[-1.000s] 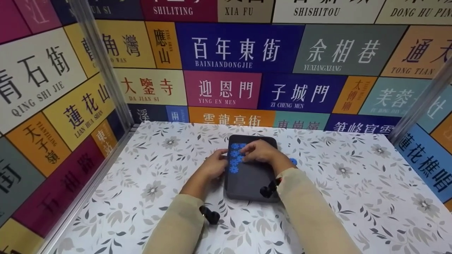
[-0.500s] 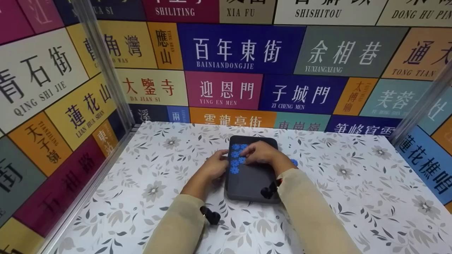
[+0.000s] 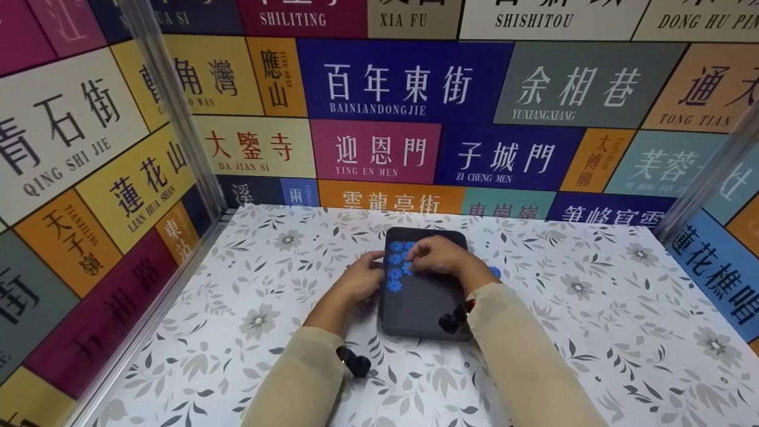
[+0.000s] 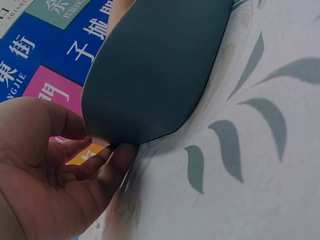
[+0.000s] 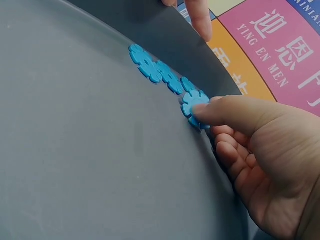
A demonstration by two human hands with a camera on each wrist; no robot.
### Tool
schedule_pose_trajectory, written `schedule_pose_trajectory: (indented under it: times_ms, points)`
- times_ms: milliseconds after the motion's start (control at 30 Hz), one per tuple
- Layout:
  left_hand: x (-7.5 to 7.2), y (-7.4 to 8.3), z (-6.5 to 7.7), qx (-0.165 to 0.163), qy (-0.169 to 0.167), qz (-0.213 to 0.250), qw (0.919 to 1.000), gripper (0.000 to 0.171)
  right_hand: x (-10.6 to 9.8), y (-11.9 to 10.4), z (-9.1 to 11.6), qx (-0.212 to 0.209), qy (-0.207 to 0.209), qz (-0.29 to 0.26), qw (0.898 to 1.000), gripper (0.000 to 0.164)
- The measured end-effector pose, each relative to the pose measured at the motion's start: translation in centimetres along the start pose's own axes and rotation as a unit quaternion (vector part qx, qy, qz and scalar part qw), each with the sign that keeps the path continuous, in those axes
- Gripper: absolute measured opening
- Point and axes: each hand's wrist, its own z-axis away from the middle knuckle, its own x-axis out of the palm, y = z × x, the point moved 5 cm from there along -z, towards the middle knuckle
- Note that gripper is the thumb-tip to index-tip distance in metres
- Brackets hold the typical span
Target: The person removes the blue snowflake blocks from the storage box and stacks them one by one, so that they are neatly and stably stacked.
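Note:
A dark grey tray [image 3: 424, 308] lies on the patterned table, with several blue flower-shaped plastic discs [image 3: 394, 276] set along its left side. My left hand [image 3: 362, 277] holds the tray's left edge; in the left wrist view, thumb and fingers meet at the rim of its dark wall [image 4: 155, 70]. Over the upper middle of the tray is my right hand [image 3: 442, 255]. Its thumb presses on a blue disc [image 5: 190, 100] in the right wrist view, with the other fingers curled beneath. That disc overlaps the end of a row of flat discs [image 5: 146, 64].
Another blue piece [image 3: 494, 271] shows on the table just right of the tray, partly behind my right forearm. A white floral cloth [image 3: 261, 255] covers the table. Walls of coloured street-name panels [image 3: 403, 77] stand at the back and sides.
My right fingertips shift slightly over the discs, drawing a little to the right and partly covering one seen more fully half a second ago. The left hand and tray stay in place.

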Motion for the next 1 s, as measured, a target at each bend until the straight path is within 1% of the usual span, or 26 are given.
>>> schedule_pose_trajectory:
  times_ms: [100,200,300,400,467,533,633,700,767,867,1000]
  points:
    - [0.0,0.0,0.0,-0.001,0.003,-0.006,1.0000,0.062,-0.2,0.0,0.1,0.000,0.005,-0.017,1.000,0.017]
    - [0.0,-0.1,-0.1,-0.002,0.002,-0.004,1.0000,0.062,-0.3,0.1,0.3,0.005,0.006,-0.040,0.999,0.023]
    - [0.1,-0.1,-0.1,-0.006,-0.002,0.008,0.9999,0.062,-0.5,0.1,0.3,0.012,0.002,-0.077,0.997,0.028]
    - [0.1,-0.1,-0.1,-0.009,-0.003,0.021,0.9997,0.062,-0.7,0.1,0.2,0.026,0.001,-0.120,0.992,0.031]
    - [0.1,-0.1,-0.1,-0.006,-0.001,0.022,0.9997,0.061,-1.0,-0.1,0.1,0.035,0.003,-0.159,0.987,0.034]
    - [0.1,-0.1,-0.1,-0.003,-0.001,0.023,0.9997,0.061,-1.5,-0.6,0.2,0.039,0.012,-0.203,0.978,0.035]
    - [0.1,-0.1,-0.1,0.001,-0.005,0.022,0.9997,0.062,-2.6,-1.6,0.7,0.032,0.032,-0.260,0.965,0.034]
    - [0.1,-0.2,-0.2,0.002,-0.006,0.022,0.9997,0.062,-3.1,-2.2,1.3,0.028,0.047,-0.283,0.958,0.031]
    - [0.0,-0.2,-0.2,0.001,-0.007,0.021,0.9998,0.062,-3.6,-2.6,2.1,0.027,0.065,-0.299,0.952,0.028]
    - [0.0,-0.4,-0.2,0.001,-0.005,0.024,0.9997,0.062,-4.2,-2.5,3.9,0.039,0.098,-0.312,0.944,0.028]
    - [0.0,-0.3,-0.2,0.000,-0.003,0.026,0.9997,0.063,-5.1,-1.4,6.4,0.059,0.137,-0.319,0.936,0.034]
